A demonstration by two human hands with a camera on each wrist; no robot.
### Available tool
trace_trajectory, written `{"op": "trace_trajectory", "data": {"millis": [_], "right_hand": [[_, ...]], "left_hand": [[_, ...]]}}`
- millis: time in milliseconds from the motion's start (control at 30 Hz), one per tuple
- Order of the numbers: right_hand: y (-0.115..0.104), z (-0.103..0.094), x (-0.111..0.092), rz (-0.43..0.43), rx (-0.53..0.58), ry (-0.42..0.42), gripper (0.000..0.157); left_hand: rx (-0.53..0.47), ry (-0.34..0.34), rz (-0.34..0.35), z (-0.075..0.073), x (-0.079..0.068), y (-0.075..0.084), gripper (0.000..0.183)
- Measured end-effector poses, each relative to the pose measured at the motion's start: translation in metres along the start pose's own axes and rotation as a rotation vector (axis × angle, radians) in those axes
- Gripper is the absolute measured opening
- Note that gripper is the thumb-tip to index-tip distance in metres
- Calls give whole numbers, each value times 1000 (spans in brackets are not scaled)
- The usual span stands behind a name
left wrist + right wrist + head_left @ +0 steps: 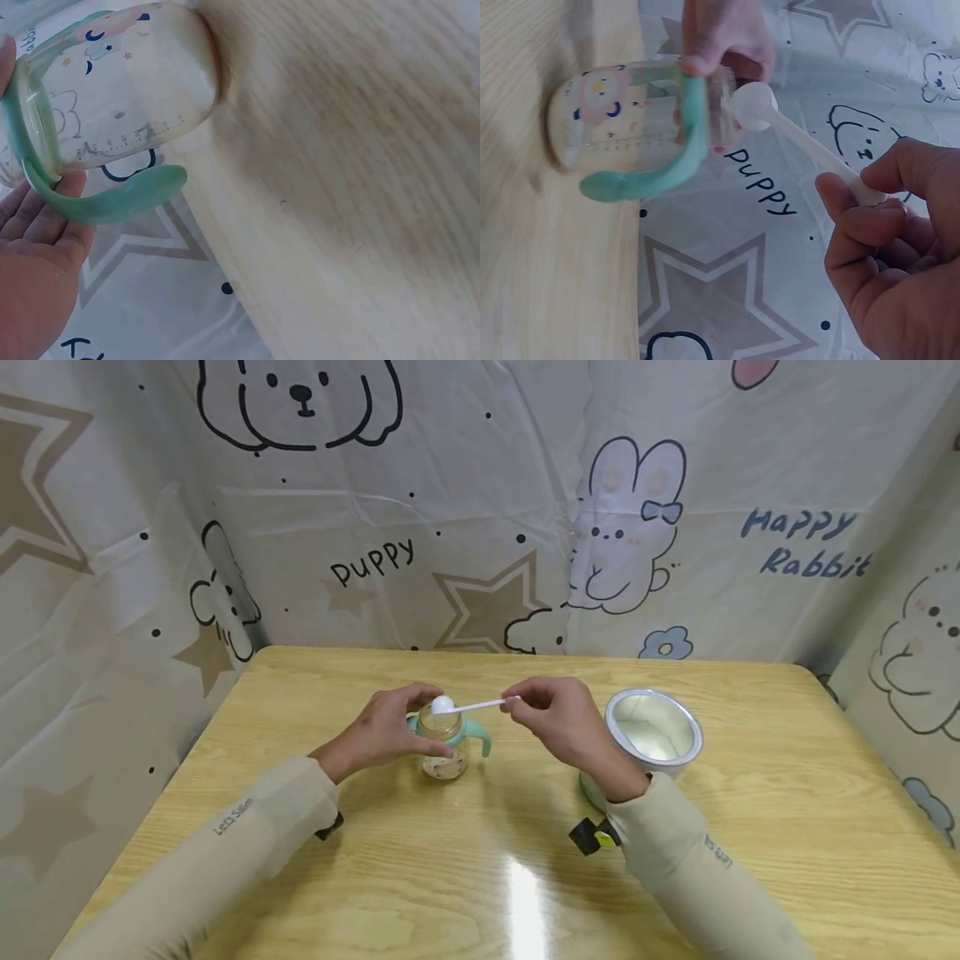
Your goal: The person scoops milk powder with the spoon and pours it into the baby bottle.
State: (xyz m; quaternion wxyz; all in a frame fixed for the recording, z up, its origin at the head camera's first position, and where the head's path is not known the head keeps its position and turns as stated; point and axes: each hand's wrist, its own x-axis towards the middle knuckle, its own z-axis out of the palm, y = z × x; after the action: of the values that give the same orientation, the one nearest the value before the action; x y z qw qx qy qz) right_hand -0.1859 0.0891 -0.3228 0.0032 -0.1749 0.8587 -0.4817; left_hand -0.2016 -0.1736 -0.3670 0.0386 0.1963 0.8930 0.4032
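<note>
A clear baby bottle (445,767) with mint-green handles (694,124) stands upright on the table, its mouth uncovered. My left hand (386,722) grips it round the neck, with thumb and fingers on opposite sides near the handle ring. Pale contents show at the bottle's base in the left wrist view. Between thumb and fingertips, my right hand (562,714) pinches the handle end of a white measuring scoop (821,154). The scoop's rounded bowl (442,704) is right at the bottle's mouth; in the right wrist view it overlaps the rim.
To the right of my right hand stands an open can with a silver rim (697,735) and a pale inside. A green piece (592,789) is partly hidden under my right wrist. Behind the wooden table (420,877) hangs a printed cloth (465,468).
</note>
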Motion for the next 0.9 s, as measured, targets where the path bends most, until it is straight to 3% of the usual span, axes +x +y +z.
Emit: {"op": "trace_trajectory", "data": {"millis": [233, 567, 900], "right_hand": [[0, -17, -5, 65, 39, 4, 18], [1, -45, -11, 110, 84, 52, 21], [2, -66, -21, 137, 3, 97, 22]], "left_hand": [[11, -15, 48, -4, 1, 4, 92], [-66, 1, 79, -4, 10, 22, 90], [-86, 1, 90, -3, 17, 36, 86]]}}
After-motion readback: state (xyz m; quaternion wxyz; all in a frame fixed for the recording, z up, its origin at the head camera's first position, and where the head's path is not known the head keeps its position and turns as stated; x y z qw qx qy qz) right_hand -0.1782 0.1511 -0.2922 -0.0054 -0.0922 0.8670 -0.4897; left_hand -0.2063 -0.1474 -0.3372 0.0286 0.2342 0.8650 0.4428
